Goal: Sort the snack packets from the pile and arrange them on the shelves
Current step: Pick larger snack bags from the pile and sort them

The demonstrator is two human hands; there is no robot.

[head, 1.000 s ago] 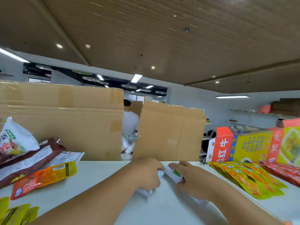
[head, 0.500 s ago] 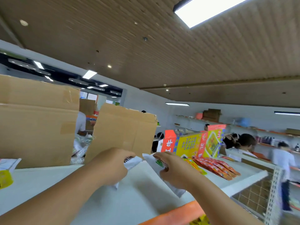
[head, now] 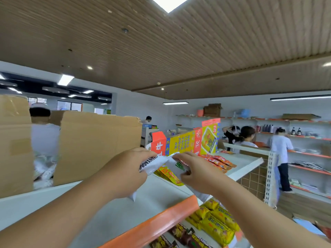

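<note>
Over the white top shelf, our left hand curls round a black-lettered white snack packet while our right hand pinches a green-marked white packet touching it.

Glossy plastic white packet, matt brown cardboard sheets, smooth white shelf top, ribbed wood-look ceiling

Above me a slatted wooden ceiling fills the upper frame; white walls and orange-edged wall shelves line the right, windows far left.
</note>
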